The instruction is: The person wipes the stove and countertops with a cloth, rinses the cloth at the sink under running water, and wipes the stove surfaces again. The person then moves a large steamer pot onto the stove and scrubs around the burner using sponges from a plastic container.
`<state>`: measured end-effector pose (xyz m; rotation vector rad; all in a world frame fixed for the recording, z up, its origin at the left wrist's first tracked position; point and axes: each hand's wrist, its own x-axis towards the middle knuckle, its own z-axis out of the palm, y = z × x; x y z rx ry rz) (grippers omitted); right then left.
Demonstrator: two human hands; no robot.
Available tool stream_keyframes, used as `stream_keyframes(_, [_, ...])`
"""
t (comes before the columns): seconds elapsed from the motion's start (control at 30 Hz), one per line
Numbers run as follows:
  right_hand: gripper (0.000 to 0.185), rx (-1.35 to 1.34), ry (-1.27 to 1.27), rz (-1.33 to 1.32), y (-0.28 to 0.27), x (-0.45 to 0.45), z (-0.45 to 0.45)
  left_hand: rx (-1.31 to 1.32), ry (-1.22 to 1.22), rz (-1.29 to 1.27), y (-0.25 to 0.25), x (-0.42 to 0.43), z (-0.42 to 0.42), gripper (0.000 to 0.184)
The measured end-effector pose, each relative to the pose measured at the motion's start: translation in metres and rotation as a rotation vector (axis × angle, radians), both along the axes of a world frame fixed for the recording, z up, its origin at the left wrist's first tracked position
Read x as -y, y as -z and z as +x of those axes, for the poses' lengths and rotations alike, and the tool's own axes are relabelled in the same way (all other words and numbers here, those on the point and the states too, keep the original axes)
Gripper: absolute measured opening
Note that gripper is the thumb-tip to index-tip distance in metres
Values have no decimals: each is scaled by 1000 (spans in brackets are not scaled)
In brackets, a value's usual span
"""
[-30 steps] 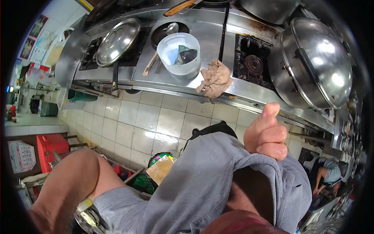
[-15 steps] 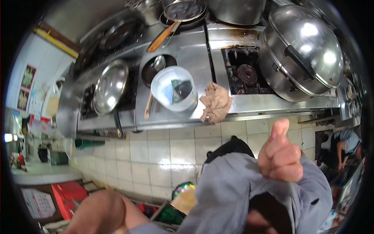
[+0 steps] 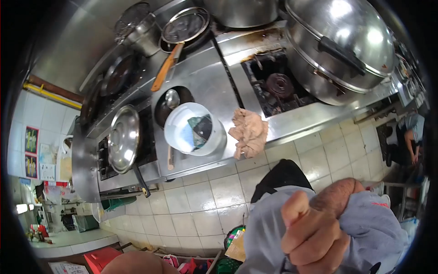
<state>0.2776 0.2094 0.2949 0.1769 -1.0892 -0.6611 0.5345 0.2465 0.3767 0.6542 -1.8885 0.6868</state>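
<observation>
My right hand (image 3: 315,233) is raised close to the camera at the lower right, curled into a fist with nothing visible in it. It is in front of grey clothing (image 3: 269,228) and touches nothing on the stove. A rounded patch of bare skin (image 3: 137,264) shows at the bottom edge; I cannot tell which part of the body it is. My left hand is out of view. Beyond, on the steel counter (image 3: 200,73), stand a white plastic tub (image 3: 216,141) with dark and blue-white pieces inside and a crumpled brown cloth (image 3: 250,134).
A large domed pot (image 3: 337,59) stands right of an open burner (image 3: 279,86). Left are a lidded pan (image 3: 123,139) with its handle over the edge, a ladle (image 3: 172,98) and a wooden-handled strainer (image 3: 166,68). Another person (image 3: 408,137) crouches at far right.
The view has tilted and shifted, so the stove now looks more slanted. My right fist has come lower and nearer the camera. The tub and cloth stay in place on the counter.
</observation>
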Motion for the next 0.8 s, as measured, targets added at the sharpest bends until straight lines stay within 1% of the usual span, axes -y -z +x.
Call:
stream_keyframes(0.03, [32, 172, -353, 163, 1, -6, 1, -3, 0, 4, 1, 1, -1, 33])
stream_keyframes(0.07, [34, 258, -547, 283, 4, -14, 2, -21, 3, 1, 3, 2, -1, 33])
stream_keyframes(0.13, [38, 317, -698, 397, 3, -21, 2, -30, 11, 7, 4, 4, 0, 34])
stream_keyframes(0.2, [40, 321, -784, 266, -2, -12, 2, -24, 16, -1, 4, 3, 1, 34])
stream_keyframes(0.3, [35, 283, -667, 184, -7, -7, 3, -1, 11, -7, 2, -1, 3, 35])
stream_keyframes(0.43, [29, 290, -378, 186, -11, -12, 11, 5, 12, 18, 3, -1, 4, 36])
stream_keyframes(0.5, [27, 324, -237, 269, -16, -16, 14, -7, 15, 24, 5, 2, 3, 37])
stream_keyframes(0.6, [23, 542, -81, 495, -27, -32, 20, -24, 18, 22, 5, 5, 2, 38])
stream_keyframes(0.63, [22, 655, -36, 564, -29, -38, 23, -33, 19, 20, 6, 5, 1, 38])
stream_keyframes(0.7, [31, 83, 738, 255, -14, -24, 13, -43, 25, 17, 7, 7, 2, 39])
stream_keyframes(0.73, [35, -207, 1085, 71, -6, -13, 9, -39, 30, 16, 6, 6, 3, 39])
stream_keyframes(0.77, [40, -491, 1403, -122, -1, 0, 8, -31, 25, 10, 6, 4, 3, 39])
stream_keyframes(0.8, [38, -581, 1574, -224, -2, 9, 2, -19, 20, 7, 4, 3, 4, 39])
